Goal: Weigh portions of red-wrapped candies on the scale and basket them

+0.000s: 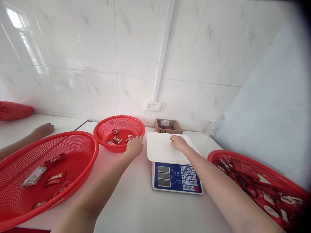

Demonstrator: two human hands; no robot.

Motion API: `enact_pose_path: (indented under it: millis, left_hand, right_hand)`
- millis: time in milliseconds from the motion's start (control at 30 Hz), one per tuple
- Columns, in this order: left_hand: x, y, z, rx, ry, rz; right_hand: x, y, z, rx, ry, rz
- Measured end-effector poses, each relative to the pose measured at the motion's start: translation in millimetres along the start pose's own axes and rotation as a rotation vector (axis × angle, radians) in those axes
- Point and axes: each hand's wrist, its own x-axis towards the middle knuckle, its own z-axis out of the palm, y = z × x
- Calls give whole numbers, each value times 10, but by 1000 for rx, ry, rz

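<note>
My left hand point(135, 146) is at the right front rim of the round red basket point(119, 149), fingers bent over the edge; whether it holds anything is hidden. Several small red packets point(117, 139) lie inside that basket. Above the white tray of the digital scale point(157, 147) is my right hand point(178, 142), its fingers curled together; what they hold, if anything, is too small to name. The scale's blue keypad panel point(177, 178) faces me.
A large red basket point(93, 158) with several packets stands at the left, and another basket point(218, 153) full of red packets at the right. Behind the scale are a cardboard box point(178, 127) and clear plastic point(210, 127). Another person's hand point(43, 130) rests far left.
</note>
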Motion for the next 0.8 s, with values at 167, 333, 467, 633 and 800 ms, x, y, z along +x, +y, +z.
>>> enact_pose_path:
  millis: [167, 333, 467, 633, 800]
  left_hand:
    - [3, 6, -15, 29, -5, -3]
    - [2, 10, -19, 70, -4, 6]
    - [-2, 24, -37, 89, 23, 28]
    - [42, -2, -70, 53, 16, 9]
    - [112, 150, -28, -3, 163, 123]
  right_hand:
    - [32, -614, -180, 746, 42, -207]
    - [-153, -779, -465, 963, 20, -286]
    - [-400, -281, -644, 678, 30, -208]
    - [-880, 793, -968, 33, 17, -121]
    - [-1500, 1595, -1129, -134, -361, 52]
